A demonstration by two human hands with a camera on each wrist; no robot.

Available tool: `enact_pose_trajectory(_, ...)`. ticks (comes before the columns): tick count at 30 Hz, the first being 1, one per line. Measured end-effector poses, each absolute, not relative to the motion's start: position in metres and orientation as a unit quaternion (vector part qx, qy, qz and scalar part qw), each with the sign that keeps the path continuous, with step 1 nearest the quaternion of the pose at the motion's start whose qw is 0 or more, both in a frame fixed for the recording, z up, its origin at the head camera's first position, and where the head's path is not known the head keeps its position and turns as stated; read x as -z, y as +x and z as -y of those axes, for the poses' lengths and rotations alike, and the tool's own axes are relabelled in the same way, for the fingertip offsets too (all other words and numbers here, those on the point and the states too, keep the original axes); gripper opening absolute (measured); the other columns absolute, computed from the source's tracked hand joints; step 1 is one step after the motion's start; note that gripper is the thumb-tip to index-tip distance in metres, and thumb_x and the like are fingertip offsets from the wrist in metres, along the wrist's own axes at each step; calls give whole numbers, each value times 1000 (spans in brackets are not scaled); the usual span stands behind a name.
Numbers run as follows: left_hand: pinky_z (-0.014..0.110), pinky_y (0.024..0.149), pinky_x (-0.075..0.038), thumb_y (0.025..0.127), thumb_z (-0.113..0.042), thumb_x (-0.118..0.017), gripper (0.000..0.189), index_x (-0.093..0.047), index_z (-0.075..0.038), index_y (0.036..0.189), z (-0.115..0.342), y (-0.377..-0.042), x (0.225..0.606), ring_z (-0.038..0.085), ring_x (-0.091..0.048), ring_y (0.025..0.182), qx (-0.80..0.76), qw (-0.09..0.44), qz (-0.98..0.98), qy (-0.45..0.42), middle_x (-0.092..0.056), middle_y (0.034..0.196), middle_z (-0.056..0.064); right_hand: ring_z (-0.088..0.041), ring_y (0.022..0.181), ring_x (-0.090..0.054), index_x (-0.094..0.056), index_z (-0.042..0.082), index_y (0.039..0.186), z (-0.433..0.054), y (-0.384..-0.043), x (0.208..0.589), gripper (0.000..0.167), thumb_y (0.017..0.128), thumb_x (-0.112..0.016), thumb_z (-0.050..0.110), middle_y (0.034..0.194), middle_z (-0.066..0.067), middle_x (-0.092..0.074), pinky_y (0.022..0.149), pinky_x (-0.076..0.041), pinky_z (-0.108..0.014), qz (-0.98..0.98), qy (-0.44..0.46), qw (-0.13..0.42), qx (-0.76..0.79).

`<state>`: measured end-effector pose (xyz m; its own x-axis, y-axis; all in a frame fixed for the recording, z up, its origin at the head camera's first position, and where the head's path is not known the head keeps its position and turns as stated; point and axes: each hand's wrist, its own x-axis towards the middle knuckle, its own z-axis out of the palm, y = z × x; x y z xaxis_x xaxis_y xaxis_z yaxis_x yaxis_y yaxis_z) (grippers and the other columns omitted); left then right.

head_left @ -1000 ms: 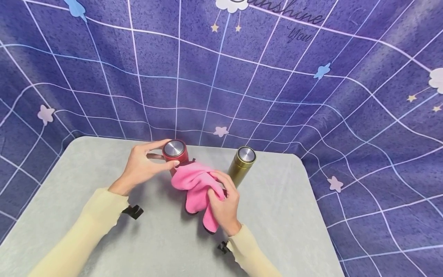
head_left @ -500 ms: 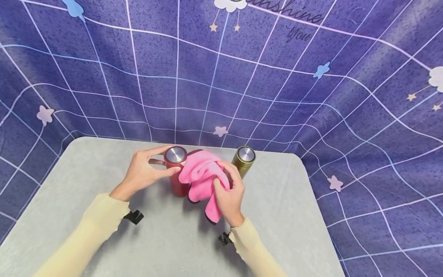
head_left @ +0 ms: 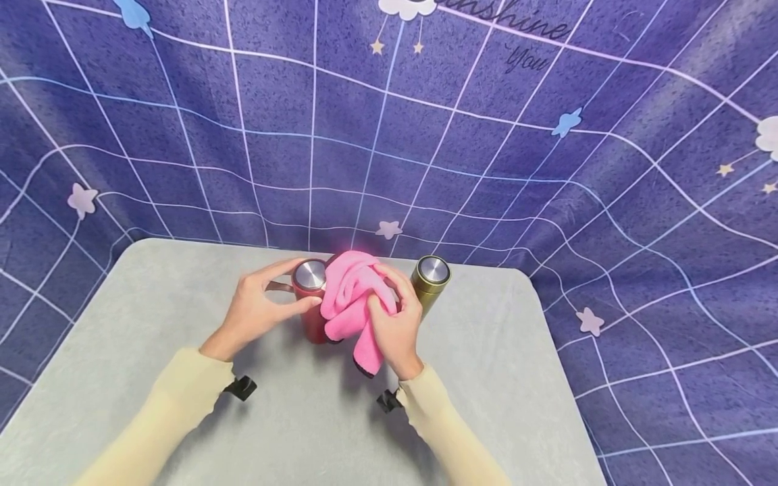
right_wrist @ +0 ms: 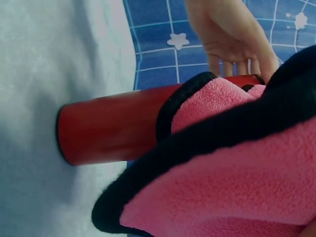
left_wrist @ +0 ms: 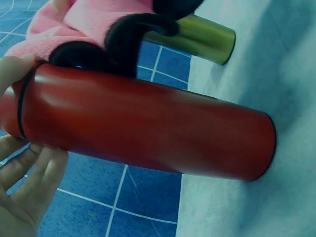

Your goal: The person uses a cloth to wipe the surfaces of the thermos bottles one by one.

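A red thermos [head_left: 314,324] with a silver-topped lid [head_left: 310,274] stands upright on the grey table. My left hand [head_left: 258,300] grips it near the top, thumb on the near side and fingers behind. In the left wrist view the long red body [left_wrist: 148,123] shows down to its black-rimmed base. My right hand [head_left: 398,324] holds a bunched pink cloth [head_left: 352,290] with black edging. The cloth lies against the thermos's right side near the lid, and one corner hangs down. In the right wrist view the cloth [right_wrist: 237,177] covers much of the upper body.
A gold-green thermos [head_left: 430,283] with a silver lid top stands just right of my right hand, near the table's back edge. A purple-blue grid-patterned curtain [head_left: 279,148] rises behind the table [head_left: 292,418] and on both sides.
The red thermos's top has shifted slightly toward me, with my left hand still on it. My right hand and the cloth have moved up along the thermos's side, first rightward, then back left.
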<state>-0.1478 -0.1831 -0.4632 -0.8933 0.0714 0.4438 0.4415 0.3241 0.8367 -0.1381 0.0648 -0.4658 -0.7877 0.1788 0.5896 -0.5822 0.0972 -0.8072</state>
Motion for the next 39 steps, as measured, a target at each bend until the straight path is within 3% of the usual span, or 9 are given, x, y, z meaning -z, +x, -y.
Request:
enact_pose_trajectory(6,25,97,-61,80,-20,-98,76,-65,-25,149,183,-145,477,5,-63,126,546,150,807,-165,-67,143,-4,-24,116,-66,-73,-6,126,-61,-142,447,47,83,-63,-24,125,-23,-70,97,-54,-20,678,168,273,-662)
enact_pose_trajectory(10,30,99,-62,83,-29,-96,84,-55,-39,156,184,-139,485,6,-64,127,538,111,822,-149,-62,150,-11,-27,121,-65,-70,-12,125,-58,-140,422,45,84,-59,-25,125,-27,-69,104,-52,-22,686,181,248,-660)
enact_pose_trajectory(14,37,98,-63,85,-32,-95,85,-51,-45,157,184,-137,489,17,-70,123,545,95,820,-145,-62,150,-10,-30,125,-64,-71,-9,127,-58,-149,413,47,85,-55,-24,128,-24,-70,107,-50,-26,701,202,220,-647)
enact_pose_trajectory(16,33,97,-64,84,-33,-95,85,-52,-44,157,183,-137,490,23,-72,121,549,92,819,-140,-64,149,-7,-31,126,-63,-71,-6,128,-59,-157,415,49,86,-54,-24,130,-22,-69,107,-49,-26,708,223,208,-637)
enact_pose_trajectory(20,21,93,-62,84,-30,-95,83,-56,-29,157,183,-136,491,31,-75,115,555,89,817,-130,-67,147,1,-28,128,-61,-72,1,133,-59,-169,415,51,87,-59,-19,135,-15,-68,103,-51,-27,722,286,180,-603)
enact_pose_trajectory(23,22,91,-62,84,-26,-95,79,-60,-21,155,183,-135,493,32,-76,112,562,89,812,-126,-68,144,4,-23,130,-60,-71,6,137,-59,-173,408,51,89,-63,-9,139,-9,-65,103,-53,-31,740,332,155,-564)
enact_pose_trajectory(29,27,93,-64,84,-20,-95,71,-66,-19,148,181,-138,495,30,-76,112,570,100,802,-147,-73,136,2,-16,135,-55,-66,13,145,-54,-177,392,55,92,-75,18,144,-2,-63,115,-47,-34,798,387,122,-446)
enact_pose_trajectory(32,28,93,-64,82,-16,-96,67,-69,-14,143,179,-137,496,28,-75,113,570,108,799,-155,-75,129,2,-15,134,-55,-67,14,144,-49,-178,388,55,93,-82,29,141,-1,-64,114,-47,-30,819,398,116,-396)
enact_pose_trajectory(39,19,89,-62,81,-20,-97,63,-72,-16,138,179,-134,496,22,-78,109,565,105,805,-147,-76,128,-2,-16,129,-57,-71,16,138,-42,-179,383,53,90,-87,35,138,1,-66,106,-50,-28,849,411,84,-322)
